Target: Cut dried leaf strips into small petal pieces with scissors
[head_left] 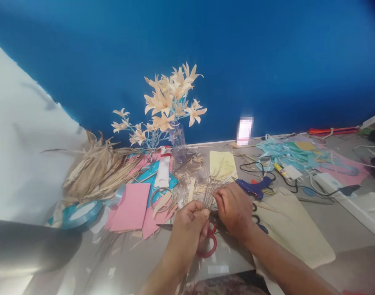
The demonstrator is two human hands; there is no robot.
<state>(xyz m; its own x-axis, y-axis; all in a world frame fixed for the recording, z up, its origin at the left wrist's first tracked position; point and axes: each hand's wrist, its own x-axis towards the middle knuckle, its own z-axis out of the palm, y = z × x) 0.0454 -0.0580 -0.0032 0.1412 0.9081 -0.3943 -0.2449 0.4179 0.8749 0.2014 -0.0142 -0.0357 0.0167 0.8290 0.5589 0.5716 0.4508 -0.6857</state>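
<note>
Holding wires (208,197) in left hand (189,224), aligned roughly seven to one o'clock; curling right hand (236,208) near upper ends, two o'clock from left; cannot tell whether gripping.

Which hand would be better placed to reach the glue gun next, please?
Probably the right hand: it is beside the glue gun, while the left hand grips the thin strands.

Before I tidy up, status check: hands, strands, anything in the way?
Left hand gripping strands. Right hand curled close, grip unclear. Scissors beneath left hand, possibly in the way.
</note>
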